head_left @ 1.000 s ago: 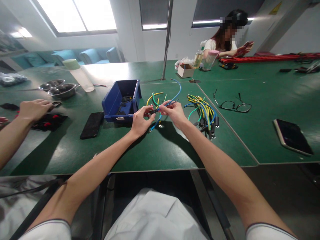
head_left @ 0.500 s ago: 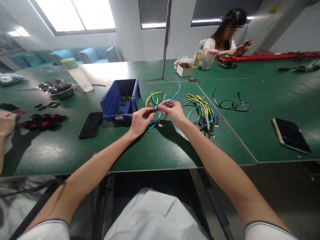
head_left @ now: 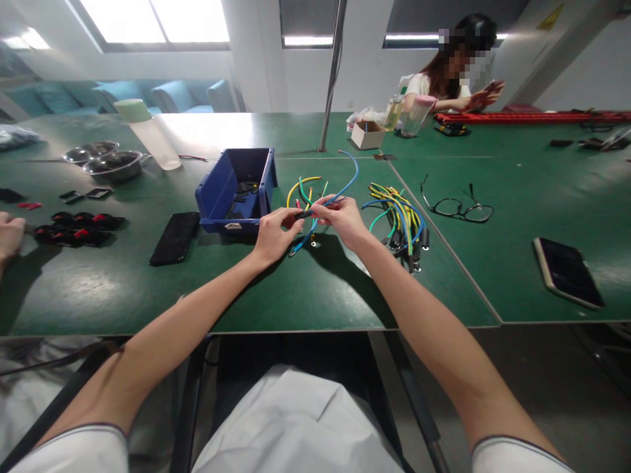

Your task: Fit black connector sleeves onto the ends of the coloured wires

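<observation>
My left hand (head_left: 276,231) is closed, thumb and fingers pinching a short black sleeve (head_left: 304,214). Close beside it, my right hand (head_left: 345,219) is closed on a blue wire (head_left: 351,179), whose free end curves up and away from me. The sleeve lies in line with the wire between both hands; whether the wire runs inside it is hidden by my fingers. Under and behind my hands lie a few loose yellow, green and blue wires (head_left: 294,188), some with metal ring ends. A bundle of similar wires (head_left: 405,215) with black-sleeved ends rests right of my right hand.
A blue bin (head_left: 207,209) with black pieces stands left of my hands, near a black phone (head_left: 175,238). Eyeglasses (head_left: 461,209) and another phone (head_left: 566,270) lie right. A metal pole (head_left: 331,79) rises behind. A co-worker's hand (head_left: 8,238) is at far left; another person sits across.
My hands keep nearly the same grip on the sleeve and wire. The view has shifted slightly. At far left the co-worker's hand has drawn back toward the edge of view.
</observation>
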A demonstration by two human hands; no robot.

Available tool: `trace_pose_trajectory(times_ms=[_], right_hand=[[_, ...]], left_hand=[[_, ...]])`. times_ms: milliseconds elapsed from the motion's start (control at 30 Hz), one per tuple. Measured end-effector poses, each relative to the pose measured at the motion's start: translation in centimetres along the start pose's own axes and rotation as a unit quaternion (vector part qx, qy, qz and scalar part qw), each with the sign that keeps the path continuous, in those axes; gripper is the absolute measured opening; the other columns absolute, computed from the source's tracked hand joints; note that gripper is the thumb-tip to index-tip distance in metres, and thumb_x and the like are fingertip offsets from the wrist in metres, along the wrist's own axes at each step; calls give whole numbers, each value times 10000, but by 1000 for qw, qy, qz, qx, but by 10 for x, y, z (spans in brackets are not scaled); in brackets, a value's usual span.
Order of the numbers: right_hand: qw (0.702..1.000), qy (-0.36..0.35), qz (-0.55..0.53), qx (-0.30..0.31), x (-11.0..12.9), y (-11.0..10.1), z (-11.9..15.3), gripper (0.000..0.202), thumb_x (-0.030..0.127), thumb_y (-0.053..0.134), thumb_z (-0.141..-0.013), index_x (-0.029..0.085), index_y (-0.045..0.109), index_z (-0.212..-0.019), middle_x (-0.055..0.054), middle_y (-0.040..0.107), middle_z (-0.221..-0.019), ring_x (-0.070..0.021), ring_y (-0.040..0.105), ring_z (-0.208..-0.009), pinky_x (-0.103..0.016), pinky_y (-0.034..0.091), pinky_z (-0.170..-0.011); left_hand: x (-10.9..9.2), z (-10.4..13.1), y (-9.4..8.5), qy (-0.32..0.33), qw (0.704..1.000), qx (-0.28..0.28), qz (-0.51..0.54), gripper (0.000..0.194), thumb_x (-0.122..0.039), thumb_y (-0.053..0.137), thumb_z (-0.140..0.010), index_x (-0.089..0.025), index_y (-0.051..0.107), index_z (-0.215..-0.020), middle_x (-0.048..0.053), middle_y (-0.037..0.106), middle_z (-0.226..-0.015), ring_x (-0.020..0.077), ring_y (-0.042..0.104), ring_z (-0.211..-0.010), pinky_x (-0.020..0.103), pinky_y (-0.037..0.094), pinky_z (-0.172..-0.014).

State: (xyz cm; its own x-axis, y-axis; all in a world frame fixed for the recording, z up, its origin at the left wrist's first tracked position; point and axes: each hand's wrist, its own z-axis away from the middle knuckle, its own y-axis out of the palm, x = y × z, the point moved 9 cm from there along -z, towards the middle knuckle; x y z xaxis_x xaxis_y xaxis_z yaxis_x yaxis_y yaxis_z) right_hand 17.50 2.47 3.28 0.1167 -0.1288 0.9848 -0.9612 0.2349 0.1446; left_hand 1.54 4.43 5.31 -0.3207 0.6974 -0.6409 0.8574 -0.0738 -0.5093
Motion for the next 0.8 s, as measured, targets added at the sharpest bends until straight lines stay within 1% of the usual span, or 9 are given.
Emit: trace_pose_trajectory(times_ms=[100, 200, 300, 500, 800], right_hand=[[1000, -1, -6, -2, -1, -1, -1, 328, 393, 836, -560, 178, 667, -741, -17, 691, -685, -173, 681, -691, -252, 500, -578], [1000, 0, -10, -2, -2, 0, -1, 329, 399, 837, -558, 185, 666, -741, -17, 692, -692, -179, 684, -707, -273, 518, -613], [1000, 2, -8, -1, -2, 1, -1, 327, 404, 836, -558, 186, 671, -739, -13, 688, -686, -170, 677, -703, -284, 529, -645], [1000, 15, -8, 7, -3, 2, -1, 347, 405, 858, -519, 183, 675, -713, -11, 683, -665, -153, 664, -675, -275, 536, -656], [999, -1, 26, 28, -3, 3, -1, 358, 440, 843, -543, 169, 698, -729, -16, 679, -644, -139, 643, -633, -248, 515, -608]], left_hand=[[0, 0, 0, 0, 1000, 1, 0, 221, -295, 640, -831, -193, 714, -1012, 19, 700, -835, 129, 610, -683, 271, 503, -714], [-1, 0, -1, 2, 1000, -1, 6, 220, -286, 640, -833, -191, 711, -1019, 21, 699, -856, 127, 613, -698, 270, 503, -728], [-1, 0, -1, 5, 1000, 1, 7, 213, -278, 637, -837, -197, 711, -1020, 19, 694, -854, 126, 610, -702, 270, 500, -735], [-1, 0, -2, 10, 1000, 3, 6, 205, -276, 640, -834, -207, 714, -1012, 12, 681, -818, 125, 596, -683, 269, 495, -717], [-1, 1, 1, 19, 1000, 12, 3, 205, -268, 642, -830, -206, 716, -1010, 1, 661, -777, 118, 578, -661, 261, 485, -707]])
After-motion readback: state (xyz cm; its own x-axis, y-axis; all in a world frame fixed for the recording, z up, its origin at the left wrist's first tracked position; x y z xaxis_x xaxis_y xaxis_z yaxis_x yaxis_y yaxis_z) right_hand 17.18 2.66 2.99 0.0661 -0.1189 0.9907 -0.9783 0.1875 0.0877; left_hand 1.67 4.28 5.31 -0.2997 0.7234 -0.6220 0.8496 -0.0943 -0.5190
